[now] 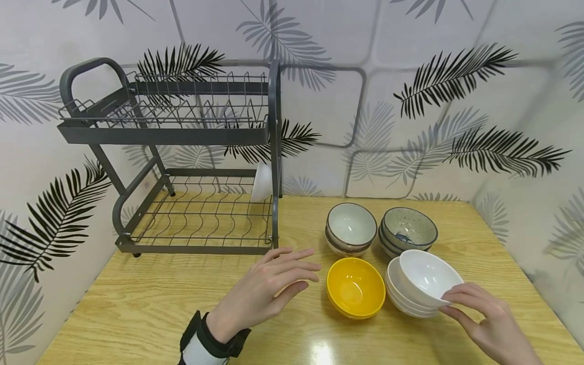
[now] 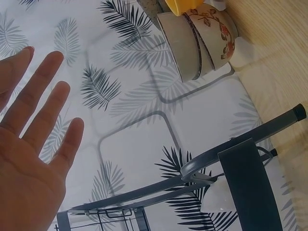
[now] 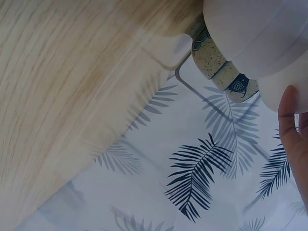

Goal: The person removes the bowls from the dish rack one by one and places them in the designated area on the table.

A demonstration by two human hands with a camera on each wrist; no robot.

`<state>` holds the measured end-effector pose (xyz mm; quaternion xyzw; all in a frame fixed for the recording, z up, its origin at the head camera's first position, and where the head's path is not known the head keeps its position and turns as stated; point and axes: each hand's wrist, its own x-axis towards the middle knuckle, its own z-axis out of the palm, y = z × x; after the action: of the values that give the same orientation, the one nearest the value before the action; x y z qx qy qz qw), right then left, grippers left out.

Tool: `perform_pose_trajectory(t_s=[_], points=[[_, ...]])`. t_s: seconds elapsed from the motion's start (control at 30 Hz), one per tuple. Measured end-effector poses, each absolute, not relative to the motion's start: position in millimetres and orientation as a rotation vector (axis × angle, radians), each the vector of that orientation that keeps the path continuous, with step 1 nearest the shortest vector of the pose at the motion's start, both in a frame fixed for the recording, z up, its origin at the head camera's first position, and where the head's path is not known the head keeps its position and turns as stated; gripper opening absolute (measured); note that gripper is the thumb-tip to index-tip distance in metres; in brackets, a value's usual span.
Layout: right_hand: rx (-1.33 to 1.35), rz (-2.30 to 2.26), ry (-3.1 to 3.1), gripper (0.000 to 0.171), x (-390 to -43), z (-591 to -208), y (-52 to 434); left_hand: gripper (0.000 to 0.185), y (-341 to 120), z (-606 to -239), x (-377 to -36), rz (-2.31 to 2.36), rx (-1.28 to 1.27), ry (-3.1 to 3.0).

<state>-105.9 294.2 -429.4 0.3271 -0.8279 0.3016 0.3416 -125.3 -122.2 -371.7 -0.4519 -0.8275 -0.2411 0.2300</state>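
Glossy white ceramic bowl (image 1: 428, 277): tilted atop a stack of matching white bowls (image 1: 406, 299) at the wooden table's (image 1: 150, 304) near right, rim facing left and away. Right hand (image 1: 488, 319) lies just right of it and is the nearer one, fingertips gripping its near rim. Left hand (image 1: 266, 289) hovers beyond a yellow bowl (image 1: 356, 287), fingers straight, empty.
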Motion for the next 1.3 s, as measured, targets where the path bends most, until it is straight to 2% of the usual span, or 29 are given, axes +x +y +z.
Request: perform_pose_trajectory(t_s=[0.43,0.5,0.6,0.73,0.77,1.3], points=[[0.886,0.778,-2.189,0.039,-111,-434,293,0.022,-122,-372,-126,-0.671,-1.243,-2.281],[0.887,0.796,-2.198,0.033,-111,-436,293,0.022,-122,-371,-126,-0.675,-1.243,-2.287],[0.875,0.816,-2.226,0.009,-110,-438,293,0.022,-122,-371,-125,-0.678,-1.245,-2.294],[0.867,0.823,-2.250,0.041,-110,-440,293,0.022,-122,-372,-125,-0.675,-1.245,-2.304],[0.866,0.823,-2.253,0.044,-110,-440,293,0.022,-122,-372,-125,-0.676,-1.245,-2.305],[0.816,0.793,-2.349,0.054,-106,-439,291,0.022,-122,-373,-125,-0.708,-1.254,-2.306]])
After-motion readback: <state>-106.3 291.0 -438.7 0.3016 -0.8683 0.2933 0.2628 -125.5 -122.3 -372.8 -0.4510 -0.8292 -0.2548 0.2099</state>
